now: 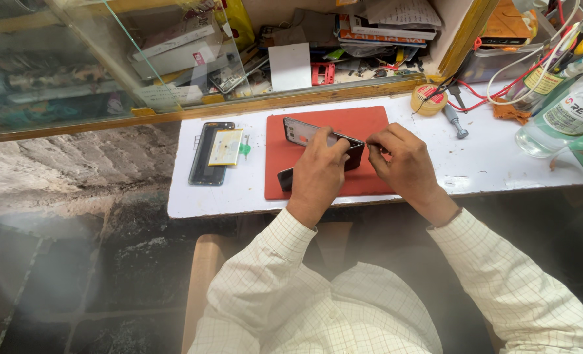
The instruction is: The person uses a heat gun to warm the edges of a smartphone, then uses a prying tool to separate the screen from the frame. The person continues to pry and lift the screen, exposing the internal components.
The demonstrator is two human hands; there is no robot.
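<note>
While tilted above the red mat (370,124), phone (308,132) grasped between left fingers (334,147), right fingers (376,141) pinched at its edge.

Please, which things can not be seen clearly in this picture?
- Head view: lower part of the phone, covered by the left hand.
- Head view: whatever the right hand pinches at the phone's edge, too small and hidden by its fingers.
- Head view: bottle, cut off by the right edge.
- Head view: items behind the glass pane, blurred by reflections.
</note>
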